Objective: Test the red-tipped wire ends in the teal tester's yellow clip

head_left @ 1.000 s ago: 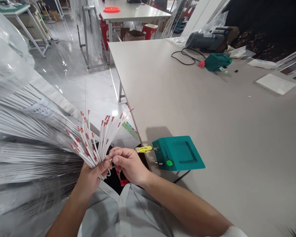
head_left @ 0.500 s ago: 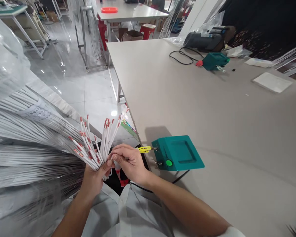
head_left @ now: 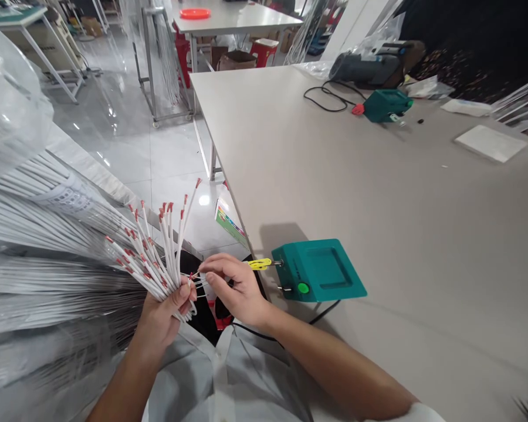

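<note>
My left hand (head_left: 161, 319) is closed round a fanned bundle of thin white wires with red tips (head_left: 156, 249), held upright off the table's left edge. My right hand (head_left: 233, 287) pinches the end of one wire at the bundle's base, fingers pressed together. Just right of that hand, a small teal box (head_left: 319, 271) with a green button and a yellow clip (head_left: 259, 264) on its left side sits at the near edge of the grey table (head_left: 378, 193).
Bagged white strips (head_left: 39, 234) pile up at my left. At the table's far side lie a second teal device (head_left: 386, 104), a black cable (head_left: 330, 97), a dark bag and a white pad (head_left: 490, 142). Another table with an orange disc (head_left: 195, 13) stands behind.
The wire bundle has tilted to the left and closed up a little. My right hand has drawn one wire out slightly to the right of the bundle's base.
</note>
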Available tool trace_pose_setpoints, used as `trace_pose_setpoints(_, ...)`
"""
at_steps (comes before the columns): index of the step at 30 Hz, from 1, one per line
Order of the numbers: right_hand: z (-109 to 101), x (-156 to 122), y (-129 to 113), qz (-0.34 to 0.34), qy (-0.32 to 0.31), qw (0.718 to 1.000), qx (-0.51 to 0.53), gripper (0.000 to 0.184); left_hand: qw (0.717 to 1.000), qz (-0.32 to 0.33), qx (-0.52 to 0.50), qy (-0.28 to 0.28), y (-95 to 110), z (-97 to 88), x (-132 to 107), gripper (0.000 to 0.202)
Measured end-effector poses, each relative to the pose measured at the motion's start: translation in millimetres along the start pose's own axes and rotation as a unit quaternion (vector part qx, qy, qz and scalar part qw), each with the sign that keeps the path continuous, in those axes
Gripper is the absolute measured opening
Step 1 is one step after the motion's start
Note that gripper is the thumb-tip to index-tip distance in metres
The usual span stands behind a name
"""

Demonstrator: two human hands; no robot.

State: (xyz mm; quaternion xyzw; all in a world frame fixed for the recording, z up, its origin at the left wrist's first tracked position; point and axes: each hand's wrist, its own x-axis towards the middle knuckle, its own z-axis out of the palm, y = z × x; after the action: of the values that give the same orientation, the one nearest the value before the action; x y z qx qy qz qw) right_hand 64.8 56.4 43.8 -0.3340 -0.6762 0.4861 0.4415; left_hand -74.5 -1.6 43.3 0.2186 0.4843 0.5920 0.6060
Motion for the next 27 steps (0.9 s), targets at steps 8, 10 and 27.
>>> trace_pose_setpoints(8,2.7,7.5,-8.2,0.006,-0.041,0.998,0.055,0.015,0.999,-0.016,0.015,0.026,-5.2,3.4,1.8,0.021)
trace_pose_setpoints(10,4.2,6.2,-7.2,-0.023,-0.022,0.999,0.001,0.017,0.999,-0.011,0.015,0.030,-6.0,4.7,2.3,0.021)
trace_pose_setpoints(27,-29.0,3.6,7.6,-0.244,-0.154,0.877,-0.384,0.015,0.997,-0.003,0.025,0.069,-8.6,10.0,2.3,0.012)
